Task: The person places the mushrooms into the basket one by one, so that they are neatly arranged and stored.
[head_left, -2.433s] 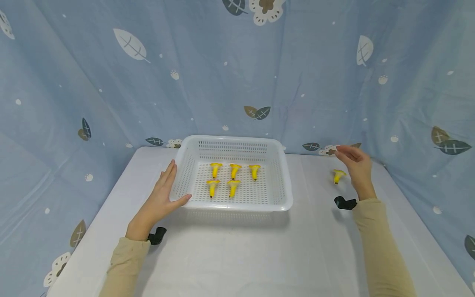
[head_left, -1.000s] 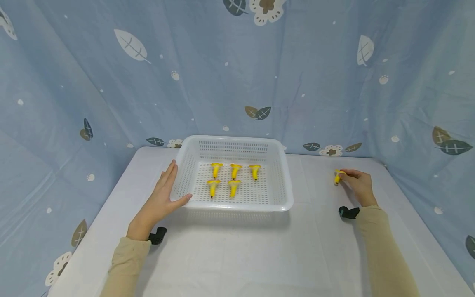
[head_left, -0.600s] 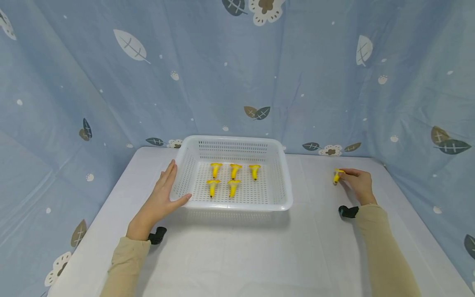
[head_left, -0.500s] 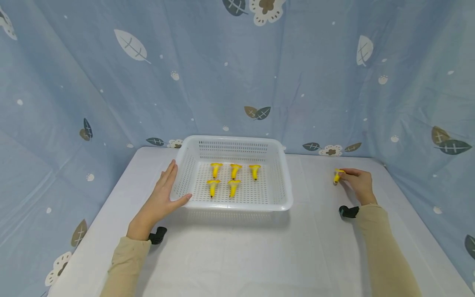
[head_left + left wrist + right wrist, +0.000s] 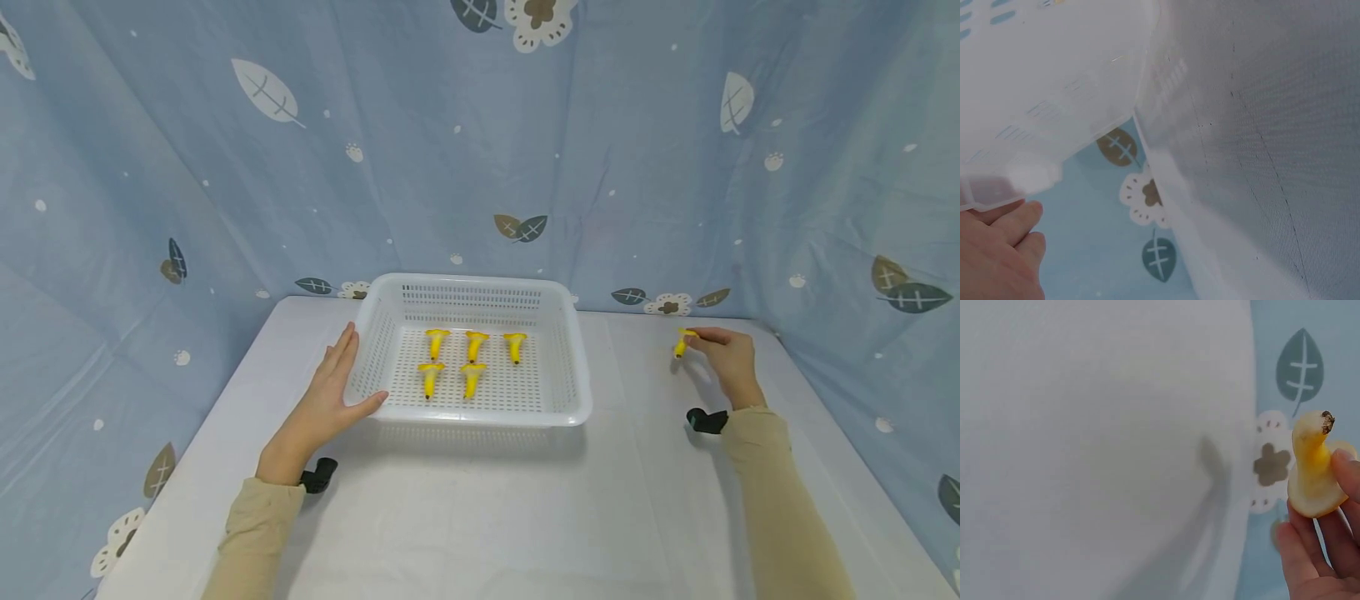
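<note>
My right hand (image 5: 729,360) pinches a yellow mushroom (image 5: 681,343) between thumb and fingers, a little above the table at the right. In the right wrist view the mushroom (image 5: 1313,469) shows a flared cap and a dark stem end; the curtain is behind it, and its shadow falls on the cloth. Straight-fingered, my left hand (image 5: 318,407) rests against the left side of a white perforated basket (image 5: 480,419), its thumb along the near left corner. Inside the basket several similar yellow mushrooms (image 5: 471,380) lie in two rows, caps toward the back.
A white cloth covers the table (image 5: 487,517). Behind and to both sides hangs a blue curtain (image 5: 420,167) printed with leaves and flowers, close to the basket's back. Small black devices (image 5: 318,476) sit under each wrist.
My right hand has come down to the mushroom on the table, taken hold of it, and raised it slightly. The left hand and the basket have stayed put.
</note>
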The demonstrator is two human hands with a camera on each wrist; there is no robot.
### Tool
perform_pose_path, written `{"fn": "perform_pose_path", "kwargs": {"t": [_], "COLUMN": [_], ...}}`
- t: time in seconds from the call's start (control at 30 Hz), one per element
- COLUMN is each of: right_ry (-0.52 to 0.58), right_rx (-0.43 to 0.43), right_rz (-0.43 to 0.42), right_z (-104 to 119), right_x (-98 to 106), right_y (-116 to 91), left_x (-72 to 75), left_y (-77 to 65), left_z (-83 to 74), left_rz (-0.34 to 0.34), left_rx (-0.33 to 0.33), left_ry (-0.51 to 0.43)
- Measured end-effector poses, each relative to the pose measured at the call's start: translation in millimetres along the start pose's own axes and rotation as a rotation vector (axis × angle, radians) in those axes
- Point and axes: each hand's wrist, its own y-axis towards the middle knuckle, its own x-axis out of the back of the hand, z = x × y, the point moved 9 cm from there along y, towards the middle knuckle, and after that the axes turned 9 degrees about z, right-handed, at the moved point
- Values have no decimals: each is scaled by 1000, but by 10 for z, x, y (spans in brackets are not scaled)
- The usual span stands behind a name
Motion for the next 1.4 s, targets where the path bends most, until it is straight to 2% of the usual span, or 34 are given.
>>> {"fn": "perform_pose_path", "kwargs": {"t": [0.2,0.4,0.73,1.07,1.4], "right_ry": [57,81,97,51,-33], "right_rx": [36,31,78,250,290], "right_rz": [21,20,42,138,214], "right_z": [175,351,835,1341,1786], "right_x": [-5,-28,-67,-159,-325], "right_y": [-46,-89,-300,-550,-840], "left_x": [3,0,0,2,1], "left_y": [1,4,7,6,1], "left_z": [-5,-2,-4,-4,-6], "left_rz": [-2,-3,0,3,4], "left_rx": [-5,-10,-12,-5,10], "left_ry": [4,4,-5,4,11]}}
